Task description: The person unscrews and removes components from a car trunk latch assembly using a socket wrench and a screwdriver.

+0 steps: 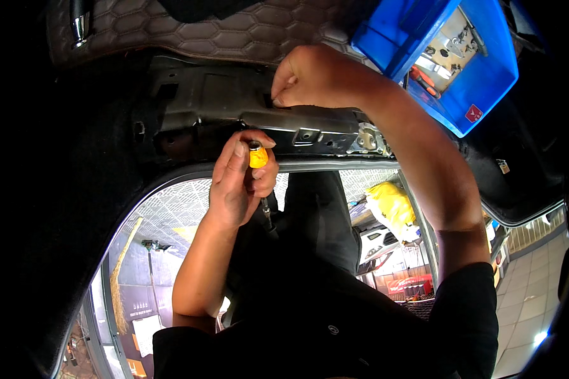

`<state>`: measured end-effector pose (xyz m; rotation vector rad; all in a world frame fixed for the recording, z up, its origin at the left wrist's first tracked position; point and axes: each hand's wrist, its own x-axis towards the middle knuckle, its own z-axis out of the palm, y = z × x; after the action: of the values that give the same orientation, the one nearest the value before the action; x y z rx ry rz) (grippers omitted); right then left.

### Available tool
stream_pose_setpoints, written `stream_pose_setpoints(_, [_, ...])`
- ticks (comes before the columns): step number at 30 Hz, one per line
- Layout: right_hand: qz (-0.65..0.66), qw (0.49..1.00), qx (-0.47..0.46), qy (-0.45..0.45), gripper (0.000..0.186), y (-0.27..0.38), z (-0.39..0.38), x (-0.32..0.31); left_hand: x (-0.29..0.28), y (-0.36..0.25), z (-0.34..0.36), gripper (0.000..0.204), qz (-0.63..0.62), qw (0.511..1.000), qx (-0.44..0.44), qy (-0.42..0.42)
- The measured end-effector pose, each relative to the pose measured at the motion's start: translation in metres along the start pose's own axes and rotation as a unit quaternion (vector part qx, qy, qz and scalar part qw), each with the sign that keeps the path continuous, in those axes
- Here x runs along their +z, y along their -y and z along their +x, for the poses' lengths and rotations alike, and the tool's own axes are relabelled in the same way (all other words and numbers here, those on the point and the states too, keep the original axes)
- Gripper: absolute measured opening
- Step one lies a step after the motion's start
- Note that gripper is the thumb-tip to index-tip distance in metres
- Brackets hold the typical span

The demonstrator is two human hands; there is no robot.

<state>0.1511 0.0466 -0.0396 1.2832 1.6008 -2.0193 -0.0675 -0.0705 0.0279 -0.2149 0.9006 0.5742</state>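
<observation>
My left hand (229,180) gripped the tool (258,158). My right hand (303,76), curled (contents unclear), seemingly worked the panel (221,95), needing steadiness next.

The left grip (237,180) holds a yellow-handled tool (258,158); the right grip (310,77) is at a metal panel (224,95).

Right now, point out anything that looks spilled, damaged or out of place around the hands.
Nothing looks clearly spilled or damaged. Only the blue bin, to the right of the right hand, looks untidy: small parts lie scattered inside it, near an orange-handled tool, rather than sorted.
</observation>
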Motion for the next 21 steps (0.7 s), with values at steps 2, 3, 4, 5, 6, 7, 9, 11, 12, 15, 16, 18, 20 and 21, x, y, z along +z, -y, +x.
stream_pose_setpoints(2, [-0.034,0.998,-0.043,-0.009,0.022,-0.002,0.002,0.001,0.001,-0.001,0.000,0.039,0.004,1.000,0.000,-0.002])
stream_pose_setpoints(3, [-0.054,0.996,-0.072,-0.014,0.021,-0.004,0.004,0.004,0.002,-0.001,0.000,0.039,0.006,1.000,0.001,-0.005])
stream_pose_setpoints(4, [-0.073,0.992,-0.102,-0.019,0.021,-0.005,0.006,0.005,0.003,-0.001,0.000,0.039,0.009,1.000,0.001,-0.007])
stream_pose_setpoints(5, [-0.093,0.992,-0.086,-0.013,0.021,-0.005,0.006,0.008,0.003,-0.001,-0.001,0.040,0.008,1.000,0.001,-0.007])
stream_pose_setpoints(6, [-0.114,0.991,-0.072,-0.007,0.021,0.002,0.007,0.008,0.002,-0.001,0.000,0.040,0.007,1.000,0.001,-0.008])
stream_pose_setpoints(7, [-0.135,0.989,-0.058,-0.001,0.021,0.007,0.008,0.007,0.002,-0.001,0.000,0.040,0.006,1.000,0.002,-0.008])
stream_pose_setpoints(9, [-0.157,0.986,-0.052,0.032,0.021,0.013,0.011,-0.002,0.002,-0.001,0.001,0.040,0.006,1.000,0.004,-0.013])
stream_pose_setpoints(11, [-0.168,0.982,-0.061,0.068,0.020,0.014,0.013,-0.004,0.002,-0.001,-0.001,0.040,0.003,1.000,0.002,-0.010])
stream_pose_setpoints(12, [-0.168,0.979,-0.076,0.087,0.020,0.014,0.016,-0.006,0.001,0.000,0.000,0.040,0.002,1.000,0.003,-0.005])
stream_pose_setpoints(15, [-0.196,0.958,-0.058,0.200,0.020,0.021,0.026,-0.010,0.001,-0.001,0.001,0.040,-0.003,1.000,0.008,0.001])
stream_pose_setpoints(16, [-0.205,0.951,-0.060,0.223,0.021,0.018,0.031,-0.010,0.001,-0.001,0.001,0.039,-0.005,1.000,0.008,0.002])
stream_pose_setpoints(18, [-0.204,0.936,-0.022,0.285,0.022,0.011,0.044,-0.008,0.002,-0.001,0.000,0.039,0.002,1.000,0.012,0.000])
stream_pose_setpoints(20, [-0.184,0.913,0.055,0.361,0.023,0.004,0.060,-0.004,0.001,-0.001,-0.001,0.039,0.001,1.000,0.013,0.000])
stream_pose_setpoints(21, [-0.183,0.903,0.099,0.376,0.023,0.011,0.062,-0.006,0.000,0.000,-0.001,0.039,-0.004,1.000,0.012,0.002])
